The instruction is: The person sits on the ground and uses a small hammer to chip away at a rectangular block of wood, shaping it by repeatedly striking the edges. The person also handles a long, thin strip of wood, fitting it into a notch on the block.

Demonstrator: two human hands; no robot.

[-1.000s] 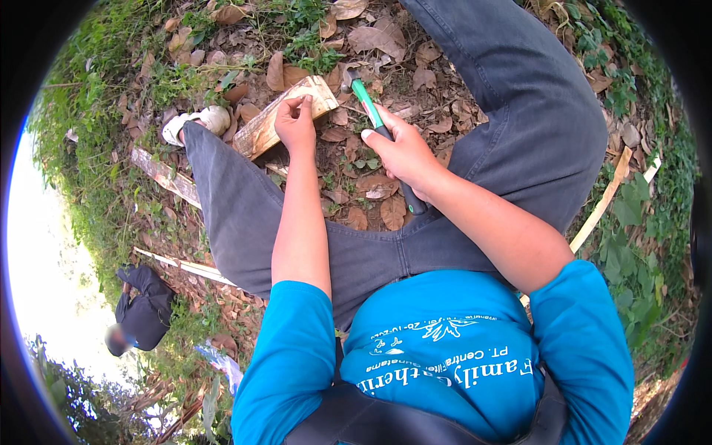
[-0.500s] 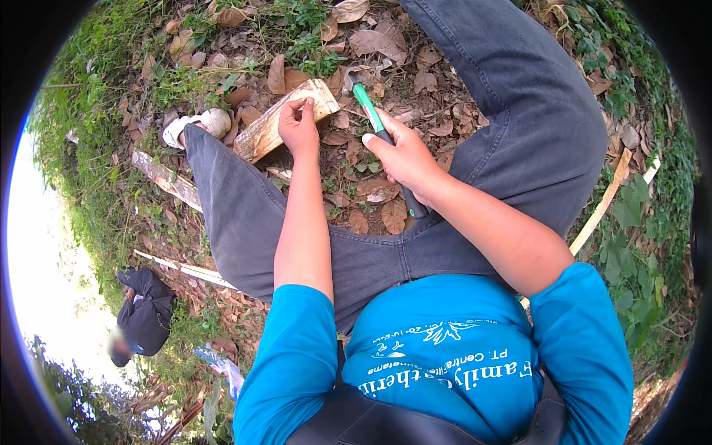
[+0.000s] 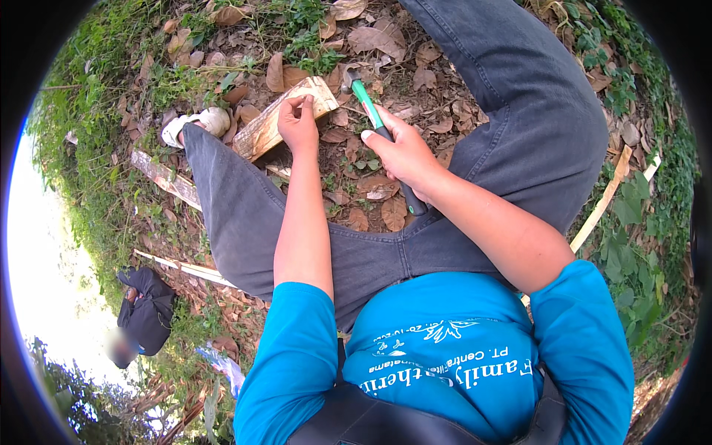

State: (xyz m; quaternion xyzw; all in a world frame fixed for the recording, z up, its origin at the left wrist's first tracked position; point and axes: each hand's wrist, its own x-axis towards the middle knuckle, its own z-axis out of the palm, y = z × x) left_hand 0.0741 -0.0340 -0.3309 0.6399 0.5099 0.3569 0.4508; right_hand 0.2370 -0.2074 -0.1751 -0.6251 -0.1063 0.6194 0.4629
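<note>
Both hands barely shift — left hand pinches atop block, upper centre; right hand stays clenched round hammer.

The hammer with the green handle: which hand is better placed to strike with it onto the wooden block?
The right hand, probably. It already grips the hammer, whose head hangs just beside the wooden block. The left hand rests on the block with pinched fingers, so it seems better placed for steadying.
</note>
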